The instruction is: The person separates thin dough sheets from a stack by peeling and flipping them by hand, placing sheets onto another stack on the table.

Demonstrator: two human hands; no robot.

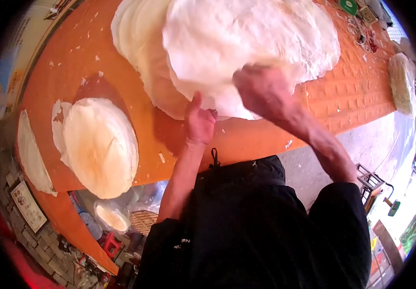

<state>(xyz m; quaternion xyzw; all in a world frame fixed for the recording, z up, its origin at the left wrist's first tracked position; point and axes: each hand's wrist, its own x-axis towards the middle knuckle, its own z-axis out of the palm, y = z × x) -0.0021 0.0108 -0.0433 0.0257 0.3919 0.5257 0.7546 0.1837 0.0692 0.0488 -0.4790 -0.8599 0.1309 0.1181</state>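
Observation:
A wide pile of thin, white, round sheets covers the far middle of the orange table, its edges overlapping and wavy. My left hand is at the pile's near edge, thumb raised and apart from the fingers. Those fingers are partly hidden, and I see nothing gripped in them. Over the near right part of the pile, my right hand is closed and smeared by motion. A pale blur lies beside its knuckles; what its fingers hold is hidden. To the left sits a smaller oval stack of similar sheets.
The orange table carries white scraps and a loose sheet at its left edge. A clear-wrapped bundle lies at the right end, cords at the far right. Below are a red stool and a bagged pale stack.

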